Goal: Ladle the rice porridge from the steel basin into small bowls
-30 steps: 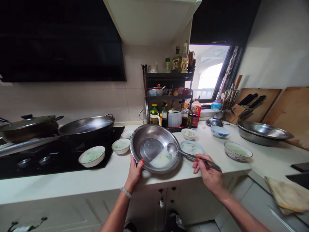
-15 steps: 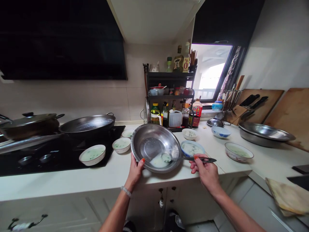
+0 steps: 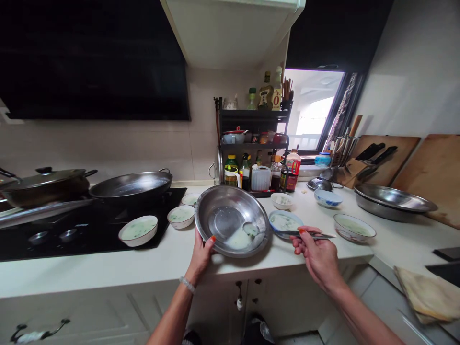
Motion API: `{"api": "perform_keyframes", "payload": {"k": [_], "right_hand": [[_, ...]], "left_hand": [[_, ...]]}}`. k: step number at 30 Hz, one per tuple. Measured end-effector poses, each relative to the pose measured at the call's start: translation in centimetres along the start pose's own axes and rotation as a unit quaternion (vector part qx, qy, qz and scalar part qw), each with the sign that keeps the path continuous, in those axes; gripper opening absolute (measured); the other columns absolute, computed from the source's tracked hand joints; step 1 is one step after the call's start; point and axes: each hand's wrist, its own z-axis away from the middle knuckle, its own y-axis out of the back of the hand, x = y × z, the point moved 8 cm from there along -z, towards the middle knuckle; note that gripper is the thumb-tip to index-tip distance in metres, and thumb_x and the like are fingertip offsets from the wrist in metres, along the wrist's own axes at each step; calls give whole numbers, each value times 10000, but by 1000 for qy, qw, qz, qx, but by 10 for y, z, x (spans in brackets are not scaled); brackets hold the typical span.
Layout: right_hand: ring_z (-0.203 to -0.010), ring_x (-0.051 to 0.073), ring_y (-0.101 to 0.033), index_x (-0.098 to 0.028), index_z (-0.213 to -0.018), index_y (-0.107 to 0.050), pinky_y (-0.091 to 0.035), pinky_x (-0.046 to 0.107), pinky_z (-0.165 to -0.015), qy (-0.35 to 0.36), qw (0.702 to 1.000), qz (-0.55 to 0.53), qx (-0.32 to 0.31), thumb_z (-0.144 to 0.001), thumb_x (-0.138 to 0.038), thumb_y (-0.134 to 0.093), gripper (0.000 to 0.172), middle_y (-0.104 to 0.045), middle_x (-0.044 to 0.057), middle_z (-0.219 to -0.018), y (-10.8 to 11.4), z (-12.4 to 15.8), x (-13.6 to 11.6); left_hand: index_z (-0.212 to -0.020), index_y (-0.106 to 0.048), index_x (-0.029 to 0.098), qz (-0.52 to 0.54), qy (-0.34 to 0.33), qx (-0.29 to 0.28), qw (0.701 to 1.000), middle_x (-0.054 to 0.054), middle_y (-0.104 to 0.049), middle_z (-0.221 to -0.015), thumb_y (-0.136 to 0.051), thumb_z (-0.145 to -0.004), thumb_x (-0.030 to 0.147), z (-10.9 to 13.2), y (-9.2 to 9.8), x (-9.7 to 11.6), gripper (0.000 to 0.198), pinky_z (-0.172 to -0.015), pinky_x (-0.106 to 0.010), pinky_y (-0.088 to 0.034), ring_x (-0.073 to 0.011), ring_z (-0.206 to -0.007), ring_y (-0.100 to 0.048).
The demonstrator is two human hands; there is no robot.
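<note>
My left hand (image 3: 201, 251) grips the lower left rim of a steel basin (image 3: 221, 218), which tilts toward me. A pool of pale, whitish soup (image 3: 239, 238) with green bits lies in its lower right part. In my right hand (image 3: 318, 251) is the handle of a metal ladle (image 3: 250, 228); its bowl is inside the basin at the right, with some soup in it. Just right of the basin stands a blue-rimmed bowl (image 3: 285, 221) of soup, partly behind the ladle handle. A white bowl (image 3: 180, 216) of soup stands at the basin's left.
More filled bowls stand on the hob edge (image 3: 138, 230) and at the right (image 3: 355, 226). A wok (image 3: 131, 184) and a lidded pan (image 3: 43, 184) sit on the stove. Behind the basin is a bottle rack (image 3: 255, 143). Steel pans (image 3: 395, 201) and a knife block (image 3: 355, 170) are at the right.
My right hand has moved right, drawing the ladle's bowl a little toward the basin's right wall. The basin and my left hand stay about where they were.
</note>
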Motion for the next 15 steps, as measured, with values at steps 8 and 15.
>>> {"api": "perform_keyframes", "payload": {"k": [8, 15], "right_hand": [[-477, 137, -596, -168, -849, -578, -473, 222, -396, 109, 992, 35, 47, -611, -420, -800, 411, -650, 8, -570, 30, -24, -52], [-483, 157, -602, -193, -903, -611, -529, 298, -484, 249, 934, 254, -27, -823, -412, -603, 233, -638, 14, -608, 41, -14, -58]], "left_hand": [[-1475, -190, 322, 83, 69, -8, 994, -109, -460, -1385, -630, -776, 371, 2, -2, -9, 827, -729, -354, -569, -258, -1026, -597], [-1412, -261, 334, 139, 99, -27, 985, -74, -515, -1287, -662, -751, 327, 7, -12, 7, 773, -629, -281, -563, -169, -837, -620]]}}
